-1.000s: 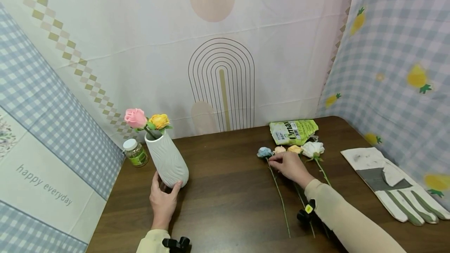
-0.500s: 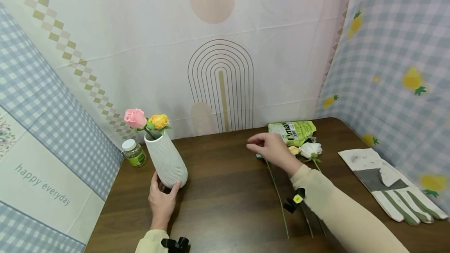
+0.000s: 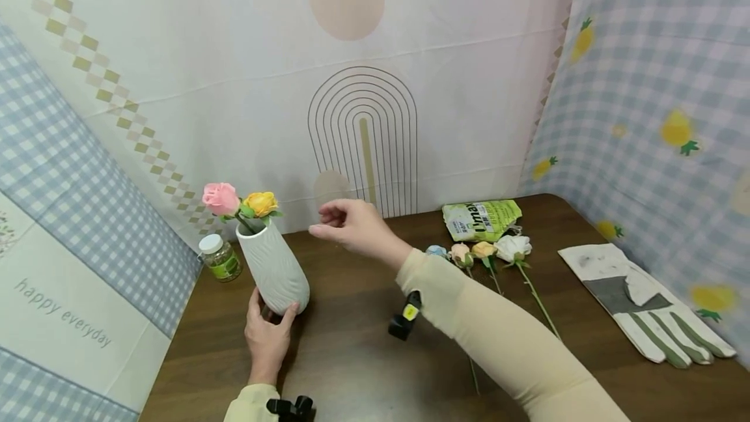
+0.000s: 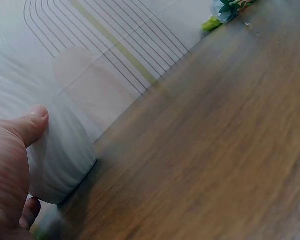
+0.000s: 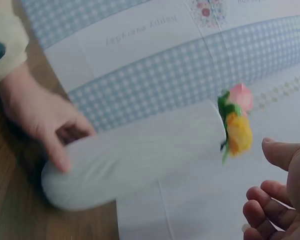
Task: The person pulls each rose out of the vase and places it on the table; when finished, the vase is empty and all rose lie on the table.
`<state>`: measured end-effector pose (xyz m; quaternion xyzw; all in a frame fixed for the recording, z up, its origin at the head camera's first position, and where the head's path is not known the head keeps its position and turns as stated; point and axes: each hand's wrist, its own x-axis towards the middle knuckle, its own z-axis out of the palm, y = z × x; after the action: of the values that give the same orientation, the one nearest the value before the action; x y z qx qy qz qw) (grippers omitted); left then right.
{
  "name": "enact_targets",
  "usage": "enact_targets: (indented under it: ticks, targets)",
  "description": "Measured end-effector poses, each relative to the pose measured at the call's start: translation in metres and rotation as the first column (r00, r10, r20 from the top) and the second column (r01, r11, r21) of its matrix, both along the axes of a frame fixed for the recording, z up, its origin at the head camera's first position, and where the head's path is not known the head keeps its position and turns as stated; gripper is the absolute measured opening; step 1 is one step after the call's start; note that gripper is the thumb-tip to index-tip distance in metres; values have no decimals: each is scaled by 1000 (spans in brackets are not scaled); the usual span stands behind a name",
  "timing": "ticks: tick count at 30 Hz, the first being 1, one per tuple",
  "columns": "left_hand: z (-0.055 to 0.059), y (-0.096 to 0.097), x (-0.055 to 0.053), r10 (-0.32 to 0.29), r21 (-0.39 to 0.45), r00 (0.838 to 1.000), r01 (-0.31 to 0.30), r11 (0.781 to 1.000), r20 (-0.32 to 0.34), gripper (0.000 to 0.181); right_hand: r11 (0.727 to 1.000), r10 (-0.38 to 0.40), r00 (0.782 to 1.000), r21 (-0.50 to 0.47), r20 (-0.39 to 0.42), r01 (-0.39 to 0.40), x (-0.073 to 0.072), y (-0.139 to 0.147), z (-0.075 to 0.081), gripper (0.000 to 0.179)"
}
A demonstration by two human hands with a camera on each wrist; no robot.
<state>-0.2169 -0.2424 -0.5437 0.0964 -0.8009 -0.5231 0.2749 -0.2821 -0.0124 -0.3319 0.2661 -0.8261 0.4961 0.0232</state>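
My left hand [image 3: 267, 344] grips the lower part of a white ridged vase [image 3: 272, 269], its thumb on the near side. In the left wrist view that thumb presses the vase wall [image 4: 60, 155]. A pink rose [image 3: 221, 198] and a yellow rose [image 3: 260, 204] stand in the vase mouth. To the right of these blooms my right hand [image 3: 357, 230] hovers above the table, fingers loosely bent and holding nothing. The right wrist view shows its thumb apart from the fingers [image 5: 270, 205].
Blue [image 3: 436, 251], peach [image 3: 461, 254], pale-yellow [image 3: 483, 250] and white [image 3: 513, 247] roses lie right of centre, stems partly behind my right arm. Behind them is a green-and-white packet [image 3: 482, 220]. A lidded jar [image 3: 220, 258] stands left of the vase; gloves [image 3: 644, 305] lie far right.
My right hand has left the roses on the table and moved left through the air toward the vase. The left hand keeps its grip on the vase.
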Motion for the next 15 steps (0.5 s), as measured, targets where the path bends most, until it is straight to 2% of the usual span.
enact_targets:
  ticks: [4,9,12,15]
  targets:
    - [1,-4,-1,2,-8,1000,-2,1000,13,87,999,34,998,-41,54,-32,-4,-31,8,50]
    - [-1,-4,-1,5,-13,1000,-5,1000,14,87,994,55,985,-101,162,-38,-8,-65,10,63]
    - [-2,-4,-1,8,-17,1000,-7,1000,26,86,994,31,979,-107,202,-9,-11,-80,9,71]
    - [-2,-3,-1,4,-22,999,-3,1000,36,87,997,-18,978,-71,208,33,-12,-90,7,75]
